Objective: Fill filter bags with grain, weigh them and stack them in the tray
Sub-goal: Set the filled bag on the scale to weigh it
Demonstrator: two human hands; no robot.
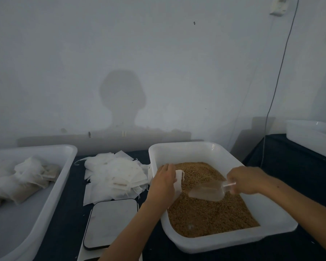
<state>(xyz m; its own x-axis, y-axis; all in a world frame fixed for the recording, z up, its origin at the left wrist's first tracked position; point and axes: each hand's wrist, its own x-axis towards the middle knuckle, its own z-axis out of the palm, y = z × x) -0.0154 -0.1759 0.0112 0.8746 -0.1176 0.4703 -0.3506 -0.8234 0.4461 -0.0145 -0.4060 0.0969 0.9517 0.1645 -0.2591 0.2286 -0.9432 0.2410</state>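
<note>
My left hand grips a white filter bag over the left side of the white tub full of brown grain. My right hand holds the handle of a clear plastic scoop, whose mouth points left toward the bag just above the grain. A pile of empty filter bags lies on the dark table to the left of the tub. Nearer me sits a flat scale with a bare platform. The white tray at far left holds several filled bags.
Another white container stands on a dark surface at the far right. A thin cable hangs down the wall behind the tub. The wall rises close behind the table.
</note>
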